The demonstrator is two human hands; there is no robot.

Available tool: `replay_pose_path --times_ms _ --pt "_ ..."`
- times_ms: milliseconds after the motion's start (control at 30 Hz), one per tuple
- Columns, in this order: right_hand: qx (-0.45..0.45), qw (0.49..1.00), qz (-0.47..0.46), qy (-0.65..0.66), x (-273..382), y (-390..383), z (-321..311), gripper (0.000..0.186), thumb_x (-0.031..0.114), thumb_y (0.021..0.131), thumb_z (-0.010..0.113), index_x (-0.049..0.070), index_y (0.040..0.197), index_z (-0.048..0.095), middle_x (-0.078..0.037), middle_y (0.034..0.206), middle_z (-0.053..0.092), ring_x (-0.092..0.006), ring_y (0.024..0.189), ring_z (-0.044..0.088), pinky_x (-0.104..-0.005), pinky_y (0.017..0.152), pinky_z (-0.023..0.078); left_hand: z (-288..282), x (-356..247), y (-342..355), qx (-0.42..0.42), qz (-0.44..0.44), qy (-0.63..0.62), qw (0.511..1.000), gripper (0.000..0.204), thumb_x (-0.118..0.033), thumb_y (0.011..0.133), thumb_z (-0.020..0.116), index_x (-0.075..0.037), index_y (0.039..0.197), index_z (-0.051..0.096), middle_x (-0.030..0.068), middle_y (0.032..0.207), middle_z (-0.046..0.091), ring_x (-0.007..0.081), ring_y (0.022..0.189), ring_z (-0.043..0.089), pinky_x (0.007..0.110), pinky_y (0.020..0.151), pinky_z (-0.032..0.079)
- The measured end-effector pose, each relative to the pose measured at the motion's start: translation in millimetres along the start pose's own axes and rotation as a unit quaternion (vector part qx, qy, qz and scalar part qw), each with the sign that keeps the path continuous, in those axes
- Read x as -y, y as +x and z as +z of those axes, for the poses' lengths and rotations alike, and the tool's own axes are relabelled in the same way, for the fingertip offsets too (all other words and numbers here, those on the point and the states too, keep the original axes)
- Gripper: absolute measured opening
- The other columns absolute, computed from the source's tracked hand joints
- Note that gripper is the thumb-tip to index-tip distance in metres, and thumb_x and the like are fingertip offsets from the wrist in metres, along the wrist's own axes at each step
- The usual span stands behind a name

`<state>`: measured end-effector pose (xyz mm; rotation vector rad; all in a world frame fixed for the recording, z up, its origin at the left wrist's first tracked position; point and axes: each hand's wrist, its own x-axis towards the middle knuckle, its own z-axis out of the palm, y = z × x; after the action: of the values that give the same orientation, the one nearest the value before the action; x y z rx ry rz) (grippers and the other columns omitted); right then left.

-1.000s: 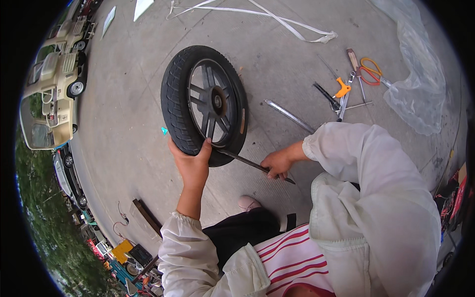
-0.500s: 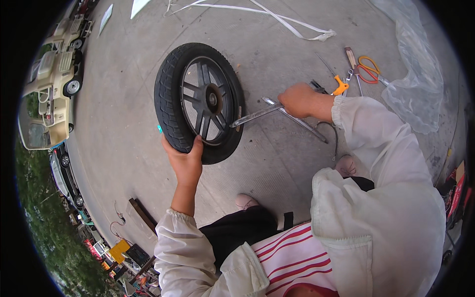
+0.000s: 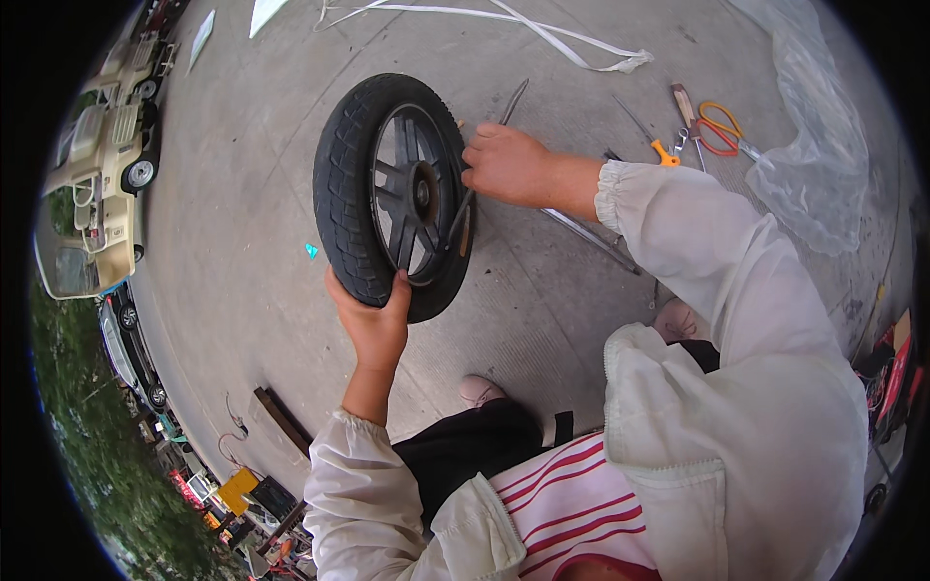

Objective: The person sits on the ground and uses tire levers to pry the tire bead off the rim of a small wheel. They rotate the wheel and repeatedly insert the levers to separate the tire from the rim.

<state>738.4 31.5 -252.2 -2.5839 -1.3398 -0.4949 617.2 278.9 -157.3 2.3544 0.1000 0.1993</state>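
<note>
A small wheel with a black treaded tyre (image 3: 351, 194) and dark spokes stands tilted on the ground. My left hand (image 3: 373, 324) grips the tyre's near lower edge, thumb on the rim side and fingers round the tread. In my right hand (image 3: 509, 165) is a metal tyre lever (image 3: 457, 225), closed in the fist. Its lower end meets the wheel where tyre and rim join, on the right side; its upper end sticks out past the fist. A second metal bar (image 3: 591, 242) lies on the ground below my right wrist.
To the right lie an orange-handled screwdriver (image 3: 664, 151), scissors (image 3: 722, 136) with orange and red handles, and clear plastic sheeting (image 3: 814, 136). White strapping (image 3: 572, 48) lies ahead. Parked vehicles (image 3: 111, 184) line the left, above a dark bar (image 3: 281, 418) on the ground.
My right hand has moved left to the wheel, swinging the tyre lever from nearly level to steep. The wheel has shifted slightly right and turned more edge-on, with my left hand still on it.
</note>
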Motion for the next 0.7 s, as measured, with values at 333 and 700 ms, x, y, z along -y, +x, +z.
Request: replay_pose_path --times_ms 333,700 --pt "0.026 0.992 -0.11 -0.06 31.7 43.5 10.4 0.009 0.023 0.067 0.064 0.017 0.063 0.07 0.003 0.067 0.064 -0.0161 0.079 0.062 -0.0294 0.082 0.04 0.9 -0.4 -4.8 -0.009 -0.003 0.02 1.0 0.074 -0.015 0.075 0.08 0.002 0.134 0.038 0.0163 0.118 0.055 0.0243 0.109 0.055 0.035 0.097 0.041" --pt "0.035 0.996 0.011 0.082 17.2 22.6 11.6 0.006 0.02 0.07 0.067 0.018 0.065 0.069 -0.001 0.07 0.066 -0.0204 0.079 0.063 -0.0332 0.077 0.04 -5.3 11.7 3.1 0.004 -0.05 -0.038 0.998 0.079 -0.016 0.079 0.079 0.003 0.139 0.032 0.0168 0.124 0.054 0.0235 0.113 0.052 0.034 0.099 0.04"
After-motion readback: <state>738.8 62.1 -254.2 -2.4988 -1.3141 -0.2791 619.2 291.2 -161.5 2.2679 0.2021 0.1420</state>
